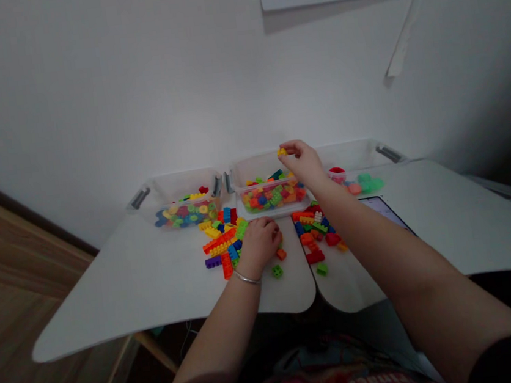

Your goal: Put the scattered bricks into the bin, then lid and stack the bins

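Observation:
My right hand (304,162) is raised over the middle clear plastic box (264,164), pinching a small yellow toy brick (282,151) between thumb and fingertips. Inside that box lie many small coloured bricks (274,195). Lower down, my left hand (261,240) rests at the right side of a loose pile of bricks (222,242) on the white table (156,289). Its fingers are curled in, and whatever they hold is hidden. Beside it lie an orange brick (282,254) and a green brick (277,271).
Another clear box (181,184) with coloured pieces stands left, and a third (352,153) stands right, holding a red cup-like piece (337,174) and green pieces. A second brick pile (316,234) lies beyond the table seam. A tablet-like device (384,210) is partly behind my right arm.

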### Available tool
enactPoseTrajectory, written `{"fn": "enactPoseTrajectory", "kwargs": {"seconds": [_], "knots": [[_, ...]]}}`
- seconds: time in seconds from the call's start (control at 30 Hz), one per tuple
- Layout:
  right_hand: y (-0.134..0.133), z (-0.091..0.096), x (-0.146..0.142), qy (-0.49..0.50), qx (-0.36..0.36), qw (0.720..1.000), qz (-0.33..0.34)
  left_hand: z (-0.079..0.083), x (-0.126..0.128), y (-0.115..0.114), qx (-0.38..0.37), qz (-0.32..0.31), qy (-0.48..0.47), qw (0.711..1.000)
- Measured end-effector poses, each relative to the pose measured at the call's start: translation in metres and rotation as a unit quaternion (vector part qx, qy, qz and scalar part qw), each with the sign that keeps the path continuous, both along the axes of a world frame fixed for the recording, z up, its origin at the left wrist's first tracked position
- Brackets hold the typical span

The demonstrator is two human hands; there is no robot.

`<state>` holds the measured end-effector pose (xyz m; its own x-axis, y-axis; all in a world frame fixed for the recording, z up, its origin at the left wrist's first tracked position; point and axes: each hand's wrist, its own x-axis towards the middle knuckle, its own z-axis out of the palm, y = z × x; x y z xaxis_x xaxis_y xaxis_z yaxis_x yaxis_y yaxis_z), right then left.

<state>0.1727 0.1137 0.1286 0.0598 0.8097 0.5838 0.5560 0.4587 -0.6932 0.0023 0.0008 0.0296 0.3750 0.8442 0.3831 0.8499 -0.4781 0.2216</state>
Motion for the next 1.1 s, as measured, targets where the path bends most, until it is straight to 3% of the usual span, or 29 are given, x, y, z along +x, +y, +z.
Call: {"fn": "enactPoseTrajectory", "kwargs": {"seconds": [0.2, 0.47, 0.6, 0.77, 0.93, 1.1], "knots": [[0.001, -0.003, -0.011, -0.168, -0.076, 0.981, -0.066, 0.0, 0.0, 0.0, 0.0, -0.005, 0.002, 1.0], [0.0, -0.003, -0.014, -0.241, -0.1, 0.961, -0.088, 0.0, 0.0, 0.0, -0.005, 0.006, 0.005, 1.0], [-0.003, -0.002, -0.012, -0.211, -0.046, 0.973, -0.075, 0.0, 0.001, 0.0, -0.006, 0.007, 0.008, 1.0], [-0.029, -0.004, 0.004, -0.086, 0.051, 0.995, -0.026, 0.0, 0.0, 0.001, -0.005, 0.008, 0.012, 1.0], [-0.084, -0.037, 0.036, -0.044, 0.078, 0.995, -0.037, -0.001, 0.0, 0.0, -0.008, 0.011, 0.009, 1.0], [-0.137, -0.091, 0.055, -0.15, 0.021, 0.988, 0.019, -0.002, 0.002, 0.0, 0.004, 0.014, 0.017, 1.0]]}}
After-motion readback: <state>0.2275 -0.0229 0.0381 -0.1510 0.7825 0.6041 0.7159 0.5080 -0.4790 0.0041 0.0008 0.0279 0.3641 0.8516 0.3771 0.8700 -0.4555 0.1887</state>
